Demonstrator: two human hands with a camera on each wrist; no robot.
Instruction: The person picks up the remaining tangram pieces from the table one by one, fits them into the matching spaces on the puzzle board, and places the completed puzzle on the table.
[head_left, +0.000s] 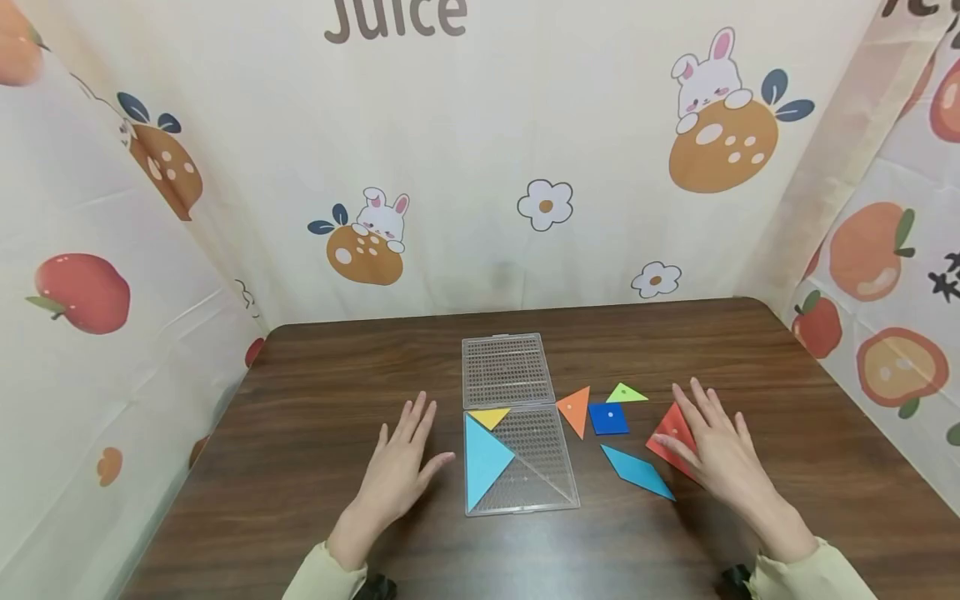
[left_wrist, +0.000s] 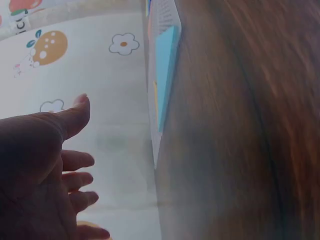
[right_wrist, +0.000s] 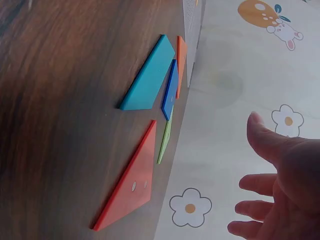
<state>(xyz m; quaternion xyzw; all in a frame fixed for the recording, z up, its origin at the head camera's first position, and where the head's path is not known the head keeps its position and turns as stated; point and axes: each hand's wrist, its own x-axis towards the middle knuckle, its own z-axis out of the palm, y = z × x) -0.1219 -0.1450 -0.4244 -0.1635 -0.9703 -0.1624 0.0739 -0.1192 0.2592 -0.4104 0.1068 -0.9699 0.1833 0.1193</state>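
Both left hand (head_left: 397, 467) and right hand (head_left: 720, 458) hover above the bench (head_left: 337, 358), fingers spread, each grip holding nothing; the right is over a red triangle (right_wrist: 135, 175), near a teal parallelogram (head_left: 637, 472). This looks like a pause with the case (head_left: 536, 450) part-filled; placing another piece would call for pinching one by its edge. The case's near half holds a light-blue triangle (head_left: 486, 462) and yellow triangle (head_left: 491, 417); right of it lie an orange triangle (head_left: 576, 410), blue square (head_left: 608, 421) and green triangle (head_left: 624, 394). The far half (head_left: 507, 371) lies open behind.

Head view: my right grip (head_left: 718, 450) partly covers the red triangle (head_left: 670, 424); the counter (head_left: 315, 417) is cropped below. Left wrist view: clear case (left_wrist: 165, 15) cut off above.
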